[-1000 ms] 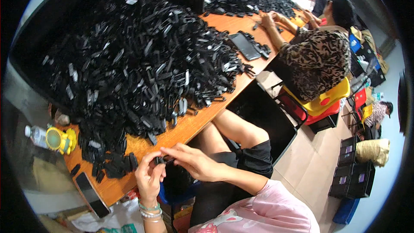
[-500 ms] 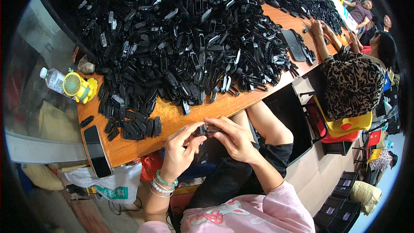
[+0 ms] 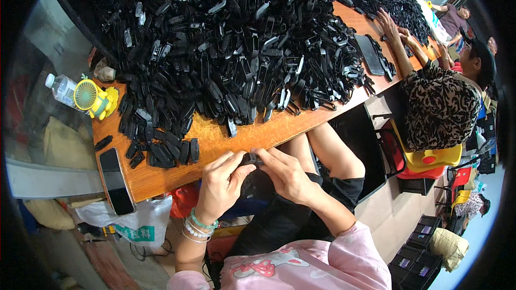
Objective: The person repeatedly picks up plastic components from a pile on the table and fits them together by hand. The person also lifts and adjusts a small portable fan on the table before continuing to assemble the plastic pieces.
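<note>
Just off the table's front edge, over my lap, my left hand [image 3: 221, 182] and my right hand [image 3: 287, 176] meet on a small black plastic part [image 3: 250, 158]. Thumbs and fingertips of both hands pinch it, hiding most of its shape. Beyond them a large heap of black plastic clip-like parts [image 3: 231, 53] covers the table. A smaller cluster of black parts [image 3: 166, 153] lies at the heap's near left corner.
The wooden table [image 3: 220, 140] holds a phone [image 3: 116, 182], a yellow fan [image 3: 88, 96] and a plastic bottle [image 3: 63, 90] at left. Another phone [image 3: 368, 53] lies right of the heap. A co-worker in a patterned shirt [image 3: 442, 110] sits at right. A white bag [image 3: 129, 220] hangs below.
My right hand has come closer to my left, and the fingers now cover more of the black part. The co-worker's hand has reached farther toward another heap.
</note>
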### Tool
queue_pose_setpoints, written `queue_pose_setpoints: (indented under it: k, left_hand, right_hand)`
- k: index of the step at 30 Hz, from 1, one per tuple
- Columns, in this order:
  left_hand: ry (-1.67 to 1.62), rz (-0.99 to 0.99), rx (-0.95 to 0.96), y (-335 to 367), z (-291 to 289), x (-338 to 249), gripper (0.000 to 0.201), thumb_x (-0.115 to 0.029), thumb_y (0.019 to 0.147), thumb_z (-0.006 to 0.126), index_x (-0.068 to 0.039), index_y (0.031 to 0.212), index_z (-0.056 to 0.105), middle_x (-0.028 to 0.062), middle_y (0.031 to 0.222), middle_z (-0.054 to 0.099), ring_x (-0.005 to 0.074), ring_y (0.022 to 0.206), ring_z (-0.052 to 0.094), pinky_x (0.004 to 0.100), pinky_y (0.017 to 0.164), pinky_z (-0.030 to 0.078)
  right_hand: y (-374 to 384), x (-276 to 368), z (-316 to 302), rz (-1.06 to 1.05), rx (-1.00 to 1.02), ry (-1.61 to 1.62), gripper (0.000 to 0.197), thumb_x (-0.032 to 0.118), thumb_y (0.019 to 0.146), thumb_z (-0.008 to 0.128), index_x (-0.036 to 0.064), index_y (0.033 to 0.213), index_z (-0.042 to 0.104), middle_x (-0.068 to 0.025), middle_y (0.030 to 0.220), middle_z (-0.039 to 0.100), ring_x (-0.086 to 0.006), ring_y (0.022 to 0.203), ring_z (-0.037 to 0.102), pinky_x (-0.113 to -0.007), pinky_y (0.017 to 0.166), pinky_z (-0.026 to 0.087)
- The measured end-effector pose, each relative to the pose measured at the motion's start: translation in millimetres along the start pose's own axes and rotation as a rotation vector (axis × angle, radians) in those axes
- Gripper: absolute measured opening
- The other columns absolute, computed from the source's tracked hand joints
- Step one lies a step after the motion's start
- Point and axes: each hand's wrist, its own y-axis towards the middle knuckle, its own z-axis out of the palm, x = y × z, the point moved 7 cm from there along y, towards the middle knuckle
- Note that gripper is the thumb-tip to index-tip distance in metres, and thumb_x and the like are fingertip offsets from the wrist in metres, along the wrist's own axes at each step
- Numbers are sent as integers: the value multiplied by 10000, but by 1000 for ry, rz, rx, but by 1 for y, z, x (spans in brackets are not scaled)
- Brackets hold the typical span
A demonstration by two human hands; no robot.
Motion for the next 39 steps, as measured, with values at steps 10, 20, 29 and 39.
queue_pose_setpoints:
  k: [10, 20, 29, 39]
  left_hand:
    - [-349, -176, -105, -13, 13, 26, 292, -84, 851, 642, 98, 1073, 586, 115, 955, 596, 159, 719, 598, 257, 623, 500]
    - [-830, -479, -36, -43, 27, 52, 296, -102, 820, 684, -3, 1095, 637, 39, 868, 614, 80, 650, 547, 197, 523, 435]
    - [823, -217, -295, -21, -45, 50, 265, -165, 789, 679, -10, 942, 527, 144, 841, 488, 342, 756, 559, 411, 621, 460]
    - [675, 56, -236, -14, -20, 46, 201, -82, 815, 640, -9, 925, 489, 142, 828, 512, 319, 735, 555, 400, 611, 461]
  right_hand:
    - [4, 6, 3, 8, -150, -21, 501, -17, 770, 644, 21, 1250, 507, -164, 1082, 547, -299, 911, 589, -350, 731, 491]
    - [-14, -25, 16, 379, -185, 549, 266, 34, 740, 730, -14, 976, 618, -80, 881, 602, -138, 745, 579, -263, 637, 471]
    - [17, -52, -21, 305, -308, -193, 116, -6, 866, 556, -23, 972, 597, -85, 685, 583, -140, 542, 545, -270, 522, 442]
    - [42, -85, -33, 454, -455, -414, 273, 245, 823, 687, -5, 875, 587, -109, 616, 570, -218, 535, 550, -318, 537, 443]
